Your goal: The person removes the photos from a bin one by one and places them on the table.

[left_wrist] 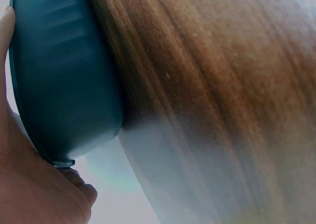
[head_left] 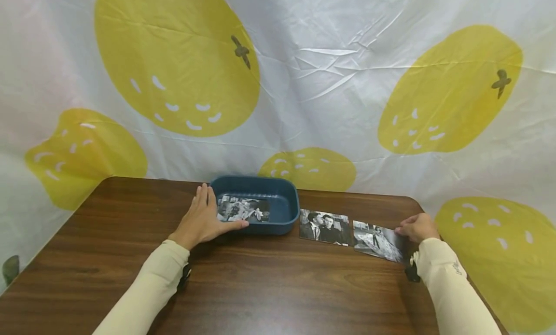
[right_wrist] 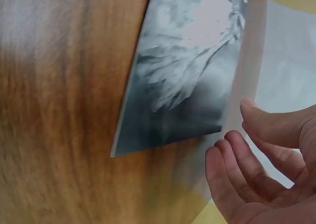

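Observation:
My left hand (head_left: 202,220) rests at the near left corner of a blue plastic bin (head_left: 284,207), its straight fingers along the left end and its thumb at the front rim. In the left wrist view the bin's side wall (left_wrist: 64,75) fills the upper left. Inside the bin lies a black-and-white photo card (head_left: 243,208). My right hand (head_left: 418,227) is at the right end of another photo card (head_left: 377,241) on the table. In the right wrist view, thumb and fingertips are parted beside that card's corner. Left of it lies a card of two people (head_left: 326,227).
The brown wooden table (head_left: 278,282) has rounded far corners. Behind it hangs a white cloth (head_left: 321,84) printed with big yellow fruits, close to the bin's far side. The cloth also runs down past the table's right edge.

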A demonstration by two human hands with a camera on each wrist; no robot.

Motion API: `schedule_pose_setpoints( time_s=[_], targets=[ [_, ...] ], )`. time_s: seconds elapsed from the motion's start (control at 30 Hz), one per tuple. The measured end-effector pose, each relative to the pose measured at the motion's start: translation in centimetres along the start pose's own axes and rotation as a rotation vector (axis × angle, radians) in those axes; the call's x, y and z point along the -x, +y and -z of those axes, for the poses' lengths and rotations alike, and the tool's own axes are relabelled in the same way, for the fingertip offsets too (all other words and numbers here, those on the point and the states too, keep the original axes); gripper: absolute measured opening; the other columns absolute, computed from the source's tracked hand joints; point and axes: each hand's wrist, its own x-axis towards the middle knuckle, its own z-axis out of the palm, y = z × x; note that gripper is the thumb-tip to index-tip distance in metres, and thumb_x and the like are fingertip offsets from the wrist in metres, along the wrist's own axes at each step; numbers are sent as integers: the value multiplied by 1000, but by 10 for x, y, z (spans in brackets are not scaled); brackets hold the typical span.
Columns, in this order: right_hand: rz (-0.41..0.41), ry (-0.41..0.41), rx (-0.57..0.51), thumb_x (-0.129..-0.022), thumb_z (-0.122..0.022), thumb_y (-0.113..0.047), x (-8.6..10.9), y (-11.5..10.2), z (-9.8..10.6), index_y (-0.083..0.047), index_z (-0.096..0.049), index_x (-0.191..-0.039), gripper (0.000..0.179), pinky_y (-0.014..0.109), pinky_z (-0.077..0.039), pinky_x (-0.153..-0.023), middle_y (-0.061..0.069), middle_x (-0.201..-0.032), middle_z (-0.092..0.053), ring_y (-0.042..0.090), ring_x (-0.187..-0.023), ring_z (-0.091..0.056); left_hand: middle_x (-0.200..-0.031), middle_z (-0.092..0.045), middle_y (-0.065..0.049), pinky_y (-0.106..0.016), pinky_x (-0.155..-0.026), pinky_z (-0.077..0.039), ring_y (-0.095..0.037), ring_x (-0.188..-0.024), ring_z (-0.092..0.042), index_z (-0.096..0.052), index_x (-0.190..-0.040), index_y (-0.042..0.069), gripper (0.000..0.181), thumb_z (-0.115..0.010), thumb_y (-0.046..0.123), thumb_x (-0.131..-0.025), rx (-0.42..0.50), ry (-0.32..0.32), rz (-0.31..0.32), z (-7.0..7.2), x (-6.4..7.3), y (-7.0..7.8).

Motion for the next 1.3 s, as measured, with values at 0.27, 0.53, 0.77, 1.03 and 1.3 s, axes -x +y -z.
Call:
schedule_pose_setpoints(
  time_s=[0.27, 0.53, 0.77, 1.03, 1.3],
  targets=[
    [7, -17, -150, -89, -74, -5, 2, -41, -9, 20, -66, -110, 33, 36, -61, -68, 27, -98, -72, 25, -79, -71, -164, 1, -33, -58, -121, -12, -45, -152, 3, -9, -156, -13, 141, -60, 88, -73, 3, -1, 0, 0, 1, 1],
    [37, -154, -281, -95, -71, -7, 1, -105, -31, 16, -63, -119, 34, 40, -61, -75, 26, -112, -67, 24, -81, -69, -164, -1, -33, -59, -121, -13, -47, -152, 0, -9, -156, -15, 141, -59, 88, -73, -3, 1, -4, 0, 2, 0],
    [145, -206, -329, -94, -71, -6, 0, -156, -58, 18, -64, -117, 34, 36, -61, -73, 27, -112, -68, 13, -69, -67, -163, -2, -33, -59, -121, -14, -47, -152, -1, -11, -156, -14, 140, -59, 88, -73, -8, 3, -2, 1, 2, 1],
    [197, -233, -342, -91, -76, -6, -1, -208, -90, 13, -70, -112, 29, 37, -61, -73, 26, -106, -72, 25, -72, -71, -164, -2, -33, -58, -121, -13, -47, -152, -1, -11, -156, -14, 140, -60, 88, -73, -7, 6, -2, 0, 1, 1],
    [300, -305, -382, -92, -74, -3, 3, -245, -112, 14, -70, -112, 27, 45, -60, -82, 26, -105, -73, 32, -84, -74, -164, -3, -33, -58, -121, -14, -46, -152, -2, -11, -156, -14, 140, -61, 88, -73, -5, 13, 2, -1, 1, 0]
  ],
)
